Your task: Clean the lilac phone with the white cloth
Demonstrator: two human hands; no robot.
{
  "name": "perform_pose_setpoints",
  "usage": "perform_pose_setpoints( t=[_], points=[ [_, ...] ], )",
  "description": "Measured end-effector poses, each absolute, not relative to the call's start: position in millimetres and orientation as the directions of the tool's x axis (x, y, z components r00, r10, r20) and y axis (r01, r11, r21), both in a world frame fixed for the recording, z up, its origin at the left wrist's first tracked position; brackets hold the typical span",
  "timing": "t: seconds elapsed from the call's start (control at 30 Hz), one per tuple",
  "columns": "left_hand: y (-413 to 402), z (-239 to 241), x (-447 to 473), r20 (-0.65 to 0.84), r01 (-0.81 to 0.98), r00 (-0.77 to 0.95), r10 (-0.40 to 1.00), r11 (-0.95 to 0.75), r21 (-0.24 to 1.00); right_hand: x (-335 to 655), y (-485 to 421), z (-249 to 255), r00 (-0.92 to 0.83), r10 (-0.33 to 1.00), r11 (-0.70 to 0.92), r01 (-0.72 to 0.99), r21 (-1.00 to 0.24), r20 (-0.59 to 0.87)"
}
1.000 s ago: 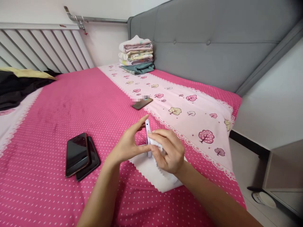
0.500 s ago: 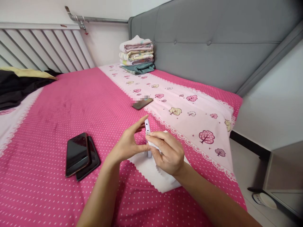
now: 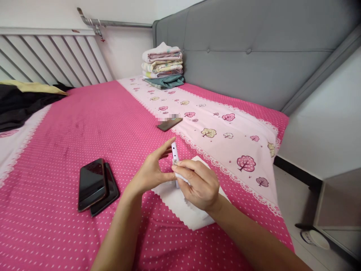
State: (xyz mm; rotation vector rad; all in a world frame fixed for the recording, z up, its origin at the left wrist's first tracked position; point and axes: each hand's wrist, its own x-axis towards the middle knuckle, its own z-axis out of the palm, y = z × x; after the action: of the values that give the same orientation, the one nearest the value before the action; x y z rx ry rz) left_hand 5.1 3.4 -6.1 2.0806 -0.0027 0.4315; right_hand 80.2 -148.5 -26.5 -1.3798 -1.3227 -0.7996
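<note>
My left hand (image 3: 150,171) holds a slim pale lavender phone (image 3: 174,149) upright, spanning it between thumb and fingers. The phone shows edge-on, with dark round spots along its side, and its face is hidden. Pinched in my right hand (image 3: 200,182) is a bunched bit of white cloth (image 3: 181,174), pressed against the phone's near edge. Beneath both hands, a white cloth with a zigzag border (image 3: 191,218) lies spread on the bed. My right hand covers where the bunched bit may join it.
Two dark phones (image 3: 92,180) lie overlapped on the pink dotted bedspread (image 3: 50,210) at left. Farther ahead is a flat dark phone-like item (image 3: 170,124), partly blurred. Folded fabrics (image 3: 163,66) are stacked by the grey headboard (image 3: 239,49). Dark clothing (image 3: 22,105) lies at far left.
My right hand has shifted slightly along the phone's edge with the cloth. The phone has tilted a little and moved slightly left.
</note>
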Motion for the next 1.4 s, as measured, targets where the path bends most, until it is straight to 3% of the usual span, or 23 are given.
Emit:
perform_pose_setpoints(
  t=[0.83, 1.4],
  points=[
    [6, -7, 4, 0.302, -0.173, 0.940, 0.160, -0.541, 0.823, 79, -145, -34, 0.187, 0.264, 0.141, 0.963, -0.229, 0.946],
    [10, -5, -1, 0.305, -0.179, 0.944, 0.128, -0.578, 0.796, 78, -144, -38, 0.180, 0.320, 0.177, 0.953, -0.246, 0.930]
  ],
)
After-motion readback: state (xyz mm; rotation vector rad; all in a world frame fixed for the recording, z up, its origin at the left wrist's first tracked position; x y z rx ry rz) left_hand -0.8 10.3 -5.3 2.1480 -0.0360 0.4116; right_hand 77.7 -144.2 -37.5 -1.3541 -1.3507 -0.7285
